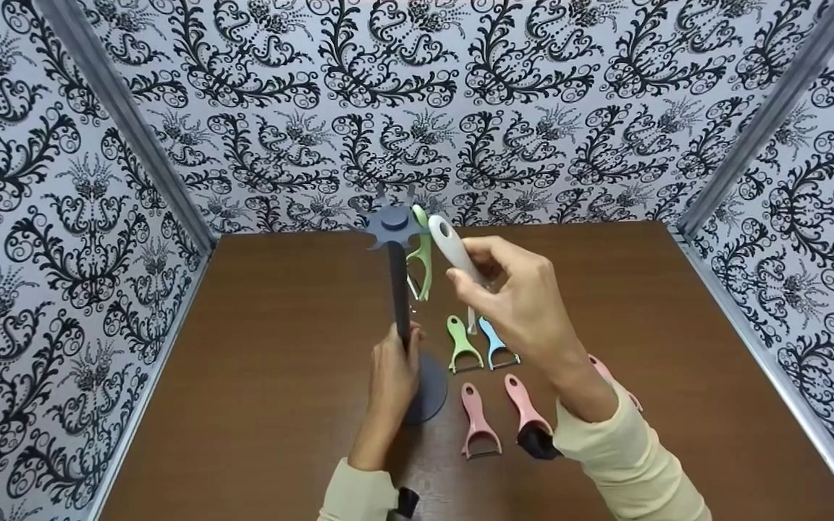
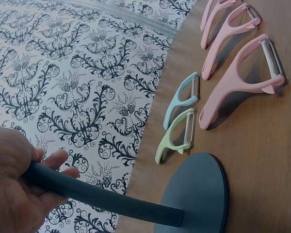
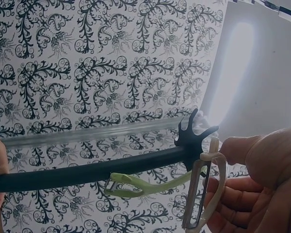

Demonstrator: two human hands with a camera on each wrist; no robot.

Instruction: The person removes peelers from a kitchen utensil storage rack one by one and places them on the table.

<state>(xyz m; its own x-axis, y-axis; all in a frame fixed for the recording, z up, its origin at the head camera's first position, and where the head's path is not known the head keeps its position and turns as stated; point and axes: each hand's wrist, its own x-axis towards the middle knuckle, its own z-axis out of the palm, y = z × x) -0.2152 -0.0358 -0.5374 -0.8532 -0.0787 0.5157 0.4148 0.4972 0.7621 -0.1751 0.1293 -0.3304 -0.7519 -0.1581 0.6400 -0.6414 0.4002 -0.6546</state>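
Observation:
My left hand (image 1: pixel 392 373) grips the pole (image 1: pixel 397 289) of a dark grey utensil stand. Its round base (image 2: pixel 196 189) rests on the wooden table, and a ring of hooks (image 1: pixel 392 221) tops it. A light green Y-shaped peeler (image 1: pixel 423 260) hangs from one hook, blade end down. Just right of it, my right hand (image 1: pixel 522 307) pinches a white peeler (image 1: pixel 450 240) between thumb and fingers, with the holed handle end toward the hooks. The right wrist view shows this white peeler's metal blade (image 3: pixel 198 194) up close.
On the table (image 1: pixel 279 347), right of the base, lie a green peeler (image 1: pixel 460 336), a blue peeler (image 1: pixel 493 339) and several pink peelers (image 1: pixel 475 416). One pink peeler (image 1: pixel 603 367) is partly hidden behind my right forearm. Patterned walls (image 1: pixel 417 94) enclose the table at the back and sides.

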